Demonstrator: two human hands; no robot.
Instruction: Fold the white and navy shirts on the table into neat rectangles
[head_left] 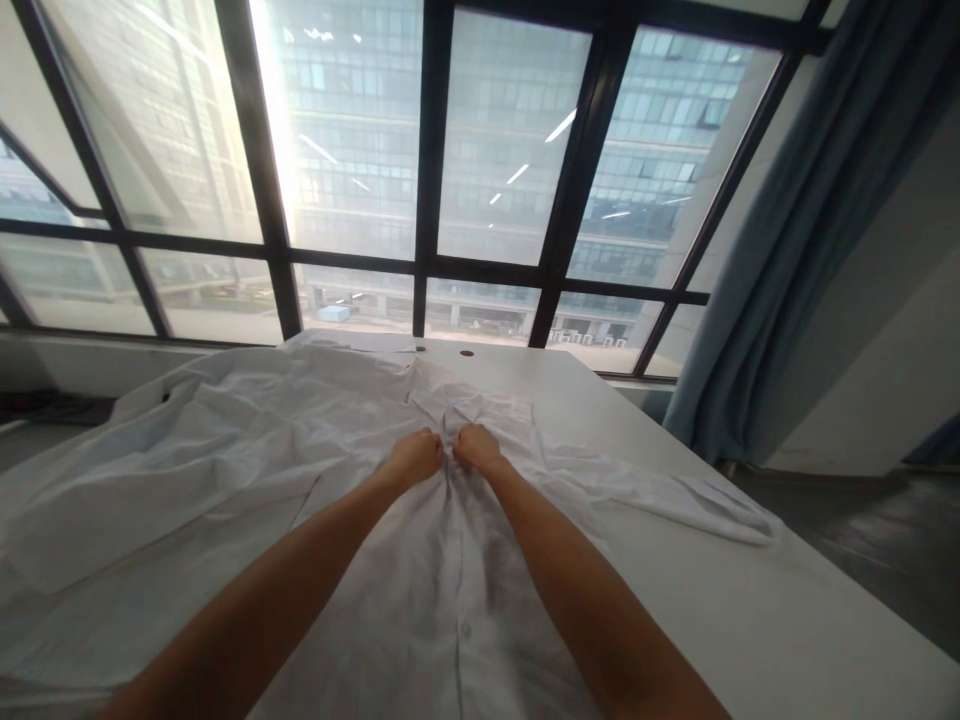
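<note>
A white button-up shirt lies spread out and wrinkled over a white table. My left hand and my right hand sit side by side near the shirt's upper front, close to the collar. Both are closed, pinching the fabric along the button placket, knuckles nearly touching. A button shows on the placket nearer to me, between my forearms. One sleeve trails out to the right across the tabletop.
A large window with dark frames fills the far side behind the table. A blue-grey curtain hangs at the right. Two small round holes mark the table's far edge. Dark floor lies beyond the right edge.
</note>
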